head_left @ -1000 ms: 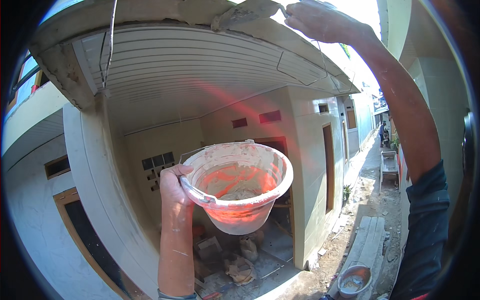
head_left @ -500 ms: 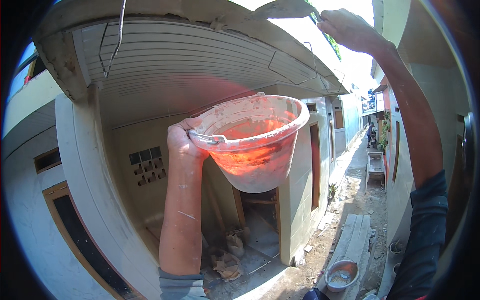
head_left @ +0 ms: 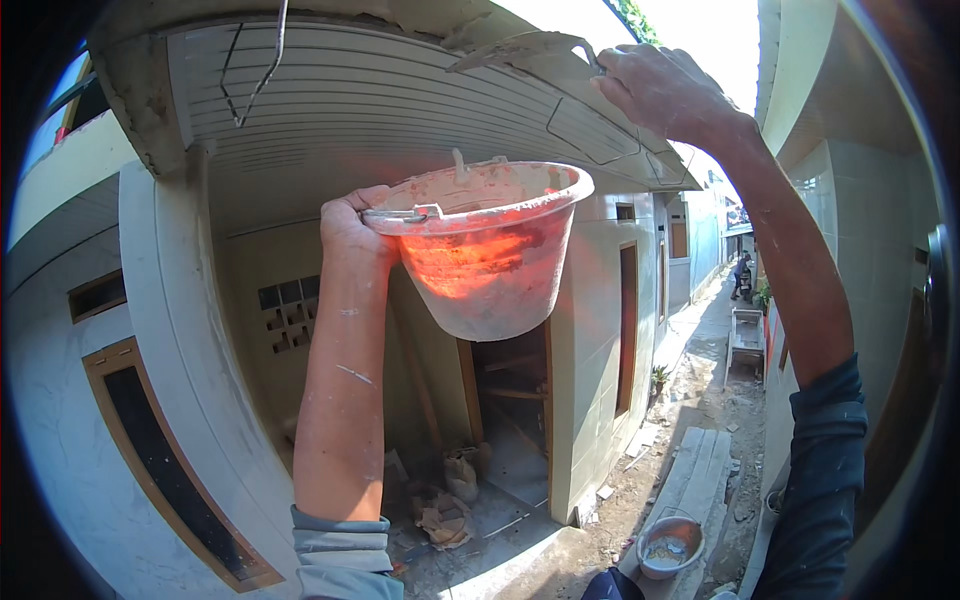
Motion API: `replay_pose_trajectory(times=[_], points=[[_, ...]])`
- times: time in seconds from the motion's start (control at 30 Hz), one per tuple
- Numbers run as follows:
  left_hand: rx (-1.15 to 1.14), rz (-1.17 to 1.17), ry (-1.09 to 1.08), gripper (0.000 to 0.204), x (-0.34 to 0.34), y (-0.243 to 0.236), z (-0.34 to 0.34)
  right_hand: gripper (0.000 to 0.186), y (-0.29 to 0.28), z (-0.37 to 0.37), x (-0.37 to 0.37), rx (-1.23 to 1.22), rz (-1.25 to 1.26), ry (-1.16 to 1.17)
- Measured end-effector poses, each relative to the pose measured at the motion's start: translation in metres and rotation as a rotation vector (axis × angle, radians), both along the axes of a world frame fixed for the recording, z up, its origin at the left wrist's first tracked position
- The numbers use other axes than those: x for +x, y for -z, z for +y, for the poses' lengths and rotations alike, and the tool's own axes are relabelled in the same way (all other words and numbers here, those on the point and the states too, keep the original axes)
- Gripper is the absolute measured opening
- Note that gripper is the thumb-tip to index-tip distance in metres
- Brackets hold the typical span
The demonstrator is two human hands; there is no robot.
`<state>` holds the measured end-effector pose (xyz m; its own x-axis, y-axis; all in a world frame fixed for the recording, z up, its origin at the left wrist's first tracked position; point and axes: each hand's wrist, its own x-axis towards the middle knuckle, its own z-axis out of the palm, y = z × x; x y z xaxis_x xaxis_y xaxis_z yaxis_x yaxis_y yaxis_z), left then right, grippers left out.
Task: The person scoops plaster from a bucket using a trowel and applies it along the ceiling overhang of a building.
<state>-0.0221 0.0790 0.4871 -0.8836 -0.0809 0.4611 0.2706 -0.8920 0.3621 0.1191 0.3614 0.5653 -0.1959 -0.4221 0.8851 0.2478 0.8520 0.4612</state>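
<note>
My left hand [head_left: 357,228] grips the rim of an orange bucket [head_left: 490,270] near its wire handle joint, holding it up at arm's length. Pale dried mortar coats the bucket's rim and wall, and sunlight glows through its side. A pale blob of mortar [head_left: 460,167] shows just above the far rim; whether it is falling or stuck there I cannot tell. Higher up at the right, my right hand [head_left: 668,92] is closed round the handle of a trowel [head_left: 527,47]. Its mortar-smeared blade points left, close under the concrete eave edge [head_left: 400,22].
Bent wires [head_left: 262,85] hang from the eave before a slatted ceiling [head_left: 330,95]. Below right, a mortar-stained basin [head_left: 670,548] stands on planks [head_left: 690,480]. A narrow alley [head_left: 712,330] runs ahead with a wooden bench [head_left: 745,335] and a distant person [head_left: 740,275]. Crumpled sacks [head_left: 443,518] lie by the doorway.
The trowel in my right hand has come down and left, its blade now tilted. My left hand and the bucket have shifted slightly left and up. A mortar blob now shows above the bucket.
</note>
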Motion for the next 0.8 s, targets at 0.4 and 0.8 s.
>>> replay_pose_trajectory(times=[0.4,0.8], points=[[-0.064,-0.038,0.162,0.030,-0.029,0.004,-0.040,0.032,-0.071,0.110,0.025,0.166,0.203,0.040],[-0.003,-0.017,0.110,0.034,-0.035,0.024,-0.057,0.039,-0.042,0.016,0.006,-0.024,-0.015,0.175]])
